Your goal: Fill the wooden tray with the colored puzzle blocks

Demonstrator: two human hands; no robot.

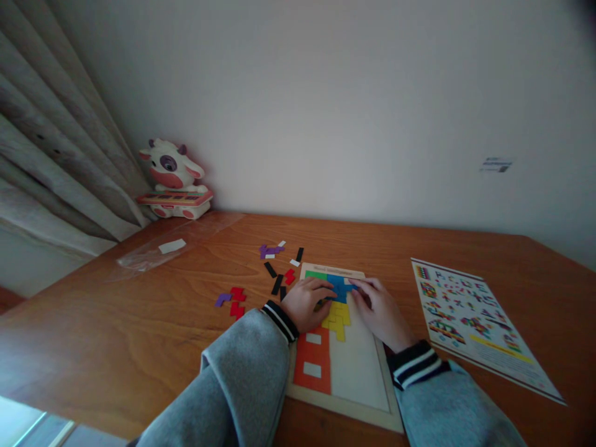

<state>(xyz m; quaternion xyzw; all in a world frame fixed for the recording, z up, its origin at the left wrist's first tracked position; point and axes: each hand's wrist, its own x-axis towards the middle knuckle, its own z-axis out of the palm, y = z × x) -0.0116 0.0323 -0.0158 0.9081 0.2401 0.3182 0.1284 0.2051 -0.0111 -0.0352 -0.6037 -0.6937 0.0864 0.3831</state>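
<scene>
A framed wooden puzzle board (344,413) lies in front of me. It holds green pieces (316,275), blue pieces (336,282), yellow pieces (338,320) and orange-red pieces (313,354); its lower right is bare and pale. My left hand (305,303) rests over the board's left side, fingers stretched and a little apart, fingertips touching near the blue and yellow pieces. At the board's upper right, my right hand (379,310) has its index finger and thumb at a blue puzzle piece (350,287), which they appear to grip. Part of the green and orange-red area is hidden under my left hand.
Loose red pieces (237,302), black pieces (270,269) and purple pieces (270,251) lie left of the board. A printed pattern sheet (475,316) lies to the right. Farther left are a clear plastic bag (139,264) and a cow toy (174,180) by the curtain (60,136).
</scene>
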